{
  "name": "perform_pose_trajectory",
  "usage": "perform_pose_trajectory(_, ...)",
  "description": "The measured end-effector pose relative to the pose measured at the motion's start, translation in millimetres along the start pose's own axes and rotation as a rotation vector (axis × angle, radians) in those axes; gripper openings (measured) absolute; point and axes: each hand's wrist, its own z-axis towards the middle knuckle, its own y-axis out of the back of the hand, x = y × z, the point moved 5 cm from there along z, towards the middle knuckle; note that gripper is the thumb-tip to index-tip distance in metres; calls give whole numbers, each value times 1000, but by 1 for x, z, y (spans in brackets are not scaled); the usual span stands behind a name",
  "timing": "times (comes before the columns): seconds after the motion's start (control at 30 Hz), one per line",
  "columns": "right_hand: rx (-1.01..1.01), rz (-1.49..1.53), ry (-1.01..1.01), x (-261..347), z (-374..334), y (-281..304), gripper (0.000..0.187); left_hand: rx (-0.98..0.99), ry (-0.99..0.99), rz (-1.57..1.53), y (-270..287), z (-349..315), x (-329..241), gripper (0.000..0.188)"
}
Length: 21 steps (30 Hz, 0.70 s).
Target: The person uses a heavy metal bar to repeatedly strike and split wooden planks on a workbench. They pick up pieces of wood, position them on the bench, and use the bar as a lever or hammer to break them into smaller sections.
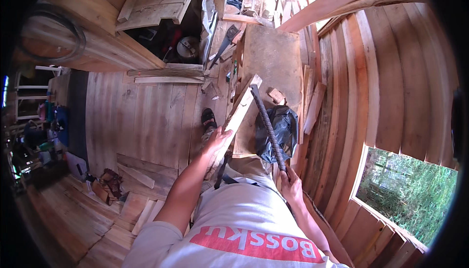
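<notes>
Timber (pixel 240 111), a pale squared length, slants up and away from the person's lap, its far end over the tabletop (pixel 271 53). The left grip (pixel 218 140) grasps its nearer part from the left side. The right grip (pixel 292 185) is closed round the near end of a dark ribbed bar (pixel 270 133), which leans up and to the left until its tip meets or crosses the timber's far end; I cannot tell whether it presses on the wood or only passes over it.

Working the bar against that end looks like the step in hand. To do it well, keep the left grip well back from the tip, as it is now, and brace the timber firmly on the tabletop so it cannot roll or swing. Line the bar up before adding force, and direct any push away from the legs. The black plastic bag (pixel 287 123) and small wood block (pixel 276 95) lie close to the bar's path; moving them aside would give steadier room. The handsaw (pixel 226 44) is well apart, beyond the timber.
</notes>
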Motion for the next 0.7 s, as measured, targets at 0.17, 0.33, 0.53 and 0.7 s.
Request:
perform_pose_trajectory(0.17, 69, -4, -12, 30, -4, 3, 41, 106, -80, 45, 2, 1, -2, 69)
perform_pose_trajectory(0.33, 148, -124, 0, -23, 18, -34, 44, -27, -134, 160, -6, 7, -14, 45)
perform_pose_trajectory(0.53, 170, -39, 42, 43, 1, 1, 41, -85, -29, -8, 3, 6, -3, 66)
perform_pose_trajectory(0.7, 118, 11, -22, 42, 11, 6, 42, 80, 47, -3, 9, -1, -22, 69)
